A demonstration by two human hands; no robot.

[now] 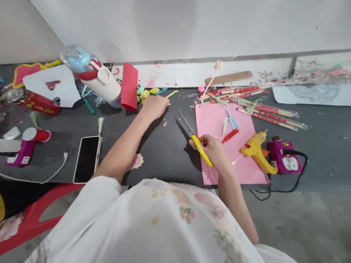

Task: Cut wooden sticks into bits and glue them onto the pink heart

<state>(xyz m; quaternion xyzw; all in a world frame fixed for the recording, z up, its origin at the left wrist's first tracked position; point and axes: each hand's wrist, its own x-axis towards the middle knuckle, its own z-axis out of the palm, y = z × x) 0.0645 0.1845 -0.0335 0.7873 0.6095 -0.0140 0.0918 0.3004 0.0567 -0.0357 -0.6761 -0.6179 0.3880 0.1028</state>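
My left hand (154, 108) is closed near the back of the table, with the pale tip of a thin stick (169, 104) poking out from its fingers. The rest of that stick is hidden. In my right hand (212, 148) are yellow and red scissors (202, 150), their blades apart from my left hand and pointing up and left. Small pale bits (164, 124) lie on the dark table between the hands. Just beyond my left hand are yellow twisted strands (172, 94) and a red folded card (129, 86). Under my right hand is a pink sheet (203, 121).
On the right, a yellow glue gun (257, 149) lies by a purple power block (284, 156) with a black cord. Wrapped chopsticks (273, 114) lie behind the pink sheet. A white bottle (105, 82), a red can (37, 102) and a phone (87, 159) are on the left.
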